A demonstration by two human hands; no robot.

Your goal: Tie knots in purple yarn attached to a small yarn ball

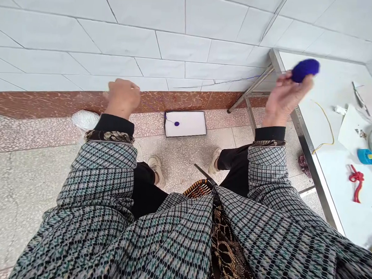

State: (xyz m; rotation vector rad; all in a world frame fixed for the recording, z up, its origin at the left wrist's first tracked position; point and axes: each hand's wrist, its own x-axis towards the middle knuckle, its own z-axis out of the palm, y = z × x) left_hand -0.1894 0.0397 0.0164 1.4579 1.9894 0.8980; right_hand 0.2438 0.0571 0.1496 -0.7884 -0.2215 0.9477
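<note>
On the right, raised beside the table corner, my right hand point(288, 96) holds a dark blue ball of yarn point(306, 70) in its fingers; the ball is slightly blurred. A thin yarn strand point(218, 82) stretches from that side across the front of the wall towards my left hand point(124, 96). The left hand is closed in a fist, back towards me, and its fingertips are hidden. On the floor between the two hands lies a shallow white box point(189, 125) with dark edges. A small round blue piece point(176, 123) rests in it, with a thin thread leading to the box's left edge.
A white table point(331, 169) with a metal frame stands at right, bearing a red knotted cord point(356, 182), a yellow cord point(329, 124), a blue tape roll point(365, 156) and papers. A tiled wall point(116, 39) rises ahead. A clear plastic bundle point(85, 119) lies at its foot.
</note>
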